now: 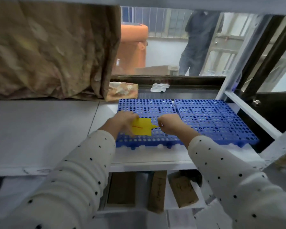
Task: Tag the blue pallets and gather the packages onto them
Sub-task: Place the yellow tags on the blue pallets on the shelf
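Two blue perforated pallets lie side by side on a white shelf, the left pallet [147, 109] and the right pallet [216, 119]. Over the left pallet's front part, my left hand [124, 121] holds a yellow tag [142, 126] marked with a red line. My right hand [170, 124] pinches the tag's thin yellow strap at its right end. Three brown cardboard packages [121, 187] lie on the lower shelf below.
A brown cloth [48, 50] hangs over the left back of the shelf [40, 129]. A patterned rag [122, 90] and a crumpled white paper [159, 87] lie behind the pallets. A person [198, 40] stands beyond the window, near an orange object [132, 47].
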The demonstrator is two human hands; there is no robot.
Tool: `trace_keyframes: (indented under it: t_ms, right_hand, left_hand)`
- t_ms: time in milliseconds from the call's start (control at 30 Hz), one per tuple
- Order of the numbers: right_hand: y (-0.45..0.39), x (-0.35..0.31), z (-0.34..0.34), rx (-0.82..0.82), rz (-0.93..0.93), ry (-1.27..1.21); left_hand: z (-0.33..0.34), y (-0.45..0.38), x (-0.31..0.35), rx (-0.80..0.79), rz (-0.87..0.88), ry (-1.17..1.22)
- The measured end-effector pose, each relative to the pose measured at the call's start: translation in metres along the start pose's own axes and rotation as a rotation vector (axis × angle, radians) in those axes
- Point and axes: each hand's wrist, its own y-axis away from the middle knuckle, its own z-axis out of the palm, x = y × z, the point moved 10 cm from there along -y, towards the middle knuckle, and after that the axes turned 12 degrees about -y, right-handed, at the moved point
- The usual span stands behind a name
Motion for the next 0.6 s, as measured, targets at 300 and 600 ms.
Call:
trace_keyframes:
  t_ms: [300,600]
  right_hand:
    - [-0.013,-0.026,0.026,-0.13,-0.091,-0.067]
    - [-0.009,-0.031,0.028,-0.183,-0.12,-0.116]
  left_hand:
    - [0.038,0.004,-0.02,-0.163,-0.031,0.034]
    - [0.049,0.014,-0.018,-0.245,-0.082,0.023]
